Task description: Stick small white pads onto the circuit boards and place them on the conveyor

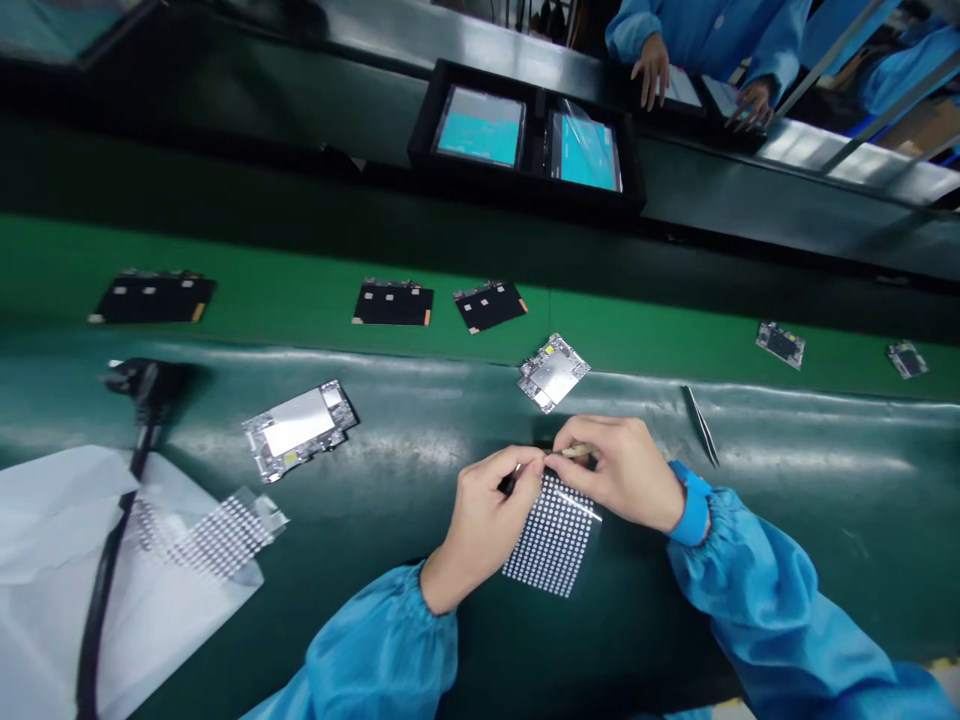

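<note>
Over a clear sheet of small round white stickers [553, 545], my two hands meet at the fingertips. My left hand [487, 515] is closed in a pinch; a small dark part shows between its fingers, too hidden to name. Thumb and fingers of my right hand [622, 470] are pinched together too, with a small cream-coloured piece [577, 451] showing at them. Just beyond the hands lies a circuit board [554, 373] with a silver shield. Another larger circuit board [301, 428] rests to the left. Metal tweezers [701, 427] lie right of my right hand.
Black-covered boards [394, 303] and small boards [781, 344] lie along the green strip. A black cable with a plug [142, 400] crosses a white bag [67, 560] at left. A black tray [536, 185] holds two screens. A co-worker's hands [652, 70] are across the bench.
</note>
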Demonstrator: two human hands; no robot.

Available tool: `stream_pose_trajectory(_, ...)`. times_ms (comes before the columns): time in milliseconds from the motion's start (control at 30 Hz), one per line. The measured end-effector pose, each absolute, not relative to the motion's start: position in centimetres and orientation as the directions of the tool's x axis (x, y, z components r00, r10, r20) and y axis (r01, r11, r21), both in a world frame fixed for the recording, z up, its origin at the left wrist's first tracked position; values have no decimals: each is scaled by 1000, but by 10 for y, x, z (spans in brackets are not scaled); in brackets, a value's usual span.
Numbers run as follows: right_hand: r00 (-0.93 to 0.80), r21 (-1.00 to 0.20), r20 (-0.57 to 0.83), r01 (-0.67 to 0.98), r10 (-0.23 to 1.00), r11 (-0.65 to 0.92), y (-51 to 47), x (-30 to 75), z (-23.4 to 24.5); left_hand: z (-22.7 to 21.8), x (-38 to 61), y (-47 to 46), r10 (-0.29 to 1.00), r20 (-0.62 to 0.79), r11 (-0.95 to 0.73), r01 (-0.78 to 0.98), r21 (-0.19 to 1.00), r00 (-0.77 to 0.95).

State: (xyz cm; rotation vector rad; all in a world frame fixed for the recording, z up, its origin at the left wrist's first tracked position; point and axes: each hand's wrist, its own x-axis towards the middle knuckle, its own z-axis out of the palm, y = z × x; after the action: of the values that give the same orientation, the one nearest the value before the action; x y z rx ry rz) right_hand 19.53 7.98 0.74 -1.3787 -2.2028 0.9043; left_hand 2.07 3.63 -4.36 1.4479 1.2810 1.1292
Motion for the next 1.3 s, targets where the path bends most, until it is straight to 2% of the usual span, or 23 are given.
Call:
stream_pose_trajectory(233,-405,-849,-112,514,907,124,89,202,0,-46,19,36,996,72,-80,211,974,44)
stream_pose_trajectory(333,-418,-846,-129,519,899,120,99,210,-1,-45,20,36,998,61,-67,222,973,30)
stream_pose_trajectory(500,-469,-739,-52,611,882,282,125,210,0,-45,21,38,997,63,-69,215,974,34)
stream_pose_trajectory(700,-435,-423,-51,825,899,375,159,187,-7,-44,21,37,998,54,-62,211,975,43)
stream_pose_trajectory(800,-425,-322,-58,865,904,386,172,179,-10,-45,21,36,998,44,-53,217,975,48)
stream_pose_trajectory(967,-437,-256,-91,879,895,403,180,173,-12,-47,21,35,998,32,-41,205,978,48)
stream_pose_trajectory(1300,-450,-234,-118,879,885,416,183,170,-14,-49,21,35,998,17,-28,190,981,56)
